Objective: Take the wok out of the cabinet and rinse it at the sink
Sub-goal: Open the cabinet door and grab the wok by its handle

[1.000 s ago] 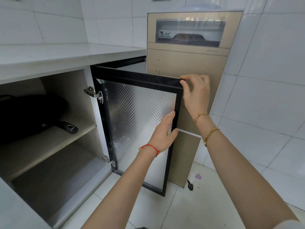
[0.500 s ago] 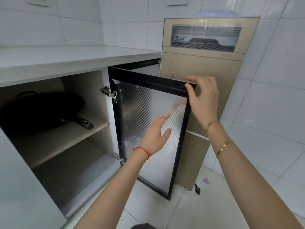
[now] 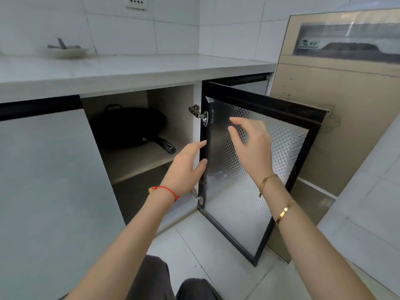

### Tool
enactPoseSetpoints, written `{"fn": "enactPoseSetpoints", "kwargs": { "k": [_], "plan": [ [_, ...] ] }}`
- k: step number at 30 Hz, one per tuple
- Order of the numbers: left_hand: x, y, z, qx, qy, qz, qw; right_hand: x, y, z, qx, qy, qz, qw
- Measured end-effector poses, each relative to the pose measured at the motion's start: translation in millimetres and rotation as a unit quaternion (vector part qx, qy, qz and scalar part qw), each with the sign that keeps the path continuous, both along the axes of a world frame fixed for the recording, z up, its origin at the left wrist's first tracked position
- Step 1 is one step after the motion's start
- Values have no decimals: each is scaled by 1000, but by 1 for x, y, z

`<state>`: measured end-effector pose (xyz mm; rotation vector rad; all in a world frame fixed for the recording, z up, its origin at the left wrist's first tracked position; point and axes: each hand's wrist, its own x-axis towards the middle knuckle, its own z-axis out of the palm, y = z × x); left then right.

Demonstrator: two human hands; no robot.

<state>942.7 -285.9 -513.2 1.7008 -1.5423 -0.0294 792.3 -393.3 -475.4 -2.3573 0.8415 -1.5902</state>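
A black wok (image 3: 127,126) lies on the upper shelf (image 3: 138,163) of the open cabinet, its straight black handle (image 3: 165,145) pointing right toward the opening. The black-framed door (image 3: 266,169) with patterned glass stands swung open to the right. My left hand (image 3: 186,167) hovers in front of the door's hinge edge, fingers apart, empty, a little right of and below the wok's handle. My right hand (image 3: 251,144) floats in front of the door's glass, fingers loosely spread, holding nothing. No sink is in view.
A white countertop (image 3: 129,70) runs above the cabinet, with a shallow dish (image 3: 65,50) at its back left. A tan panel or appliance (image 3: 337,100) leans against the wall behind the door. A shut cabinet door (image 3: 49,191) is at left. My knees (image 3: 173,284) show below.
My right hand has let go of the door's top edge and moved left in front of the glass. My left hand has shifted left toward the cabinet opening. The view has panned left.
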Motion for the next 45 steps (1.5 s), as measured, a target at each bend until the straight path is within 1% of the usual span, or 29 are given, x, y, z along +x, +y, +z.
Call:
{"fn": "enactPoseSetpoints", "kwargs": {
  "k": [4,8,12,17,19,21,27,31,35,36,37,38,40,44,45],
  "plan": [
    [35,19,-12,10,6,66,998,34,5,-20,37,13,39,998],
    [69,24,-22,26,48,131,990,71,4,-37,77,41,55,995],
    [107,13,-28,56,136,186,971,117,-6,-47,122,69,78,987],
    [151,-4,-39,79,252,211,941,174,-25,-59,205,107,112,966],
    [165,-15,-44,76,314,212,922,194,-35,-65,239,130,119,955],
    [178,-28,-47,68,391,212,893,213,-45,-68,261,152,127,945],
    [206,-71,-57,44,570,193,797,262,-82,-81,258,224,127,931],
    [223,-100,-66,19,628,184,756,289,-109,-93,289,253,128,914],
    [235,-126,-76,17,648,175,741,307,-129,-103,310,279,136,899],
    [238,-132,-78,18,654,167,737,311,-134,-104,330,283,144,889],
    [240,-136,-80,18,662,157,732,314,-135,-104,371,278,159,872],
    [242,-139,-82,17,670,148,727,317,-136,-104,430,261,176,846],
    [246,-148,-86,11,688,130,714,324,-137,-104,545,227,200,782],
    [253,-157,-92,2,714,110,692,336,-138,-103,637,235,234,696],
    [255,-158,-93,-1,718,108,688,337,-138,-103,647,237,237,685]
  ]
}}
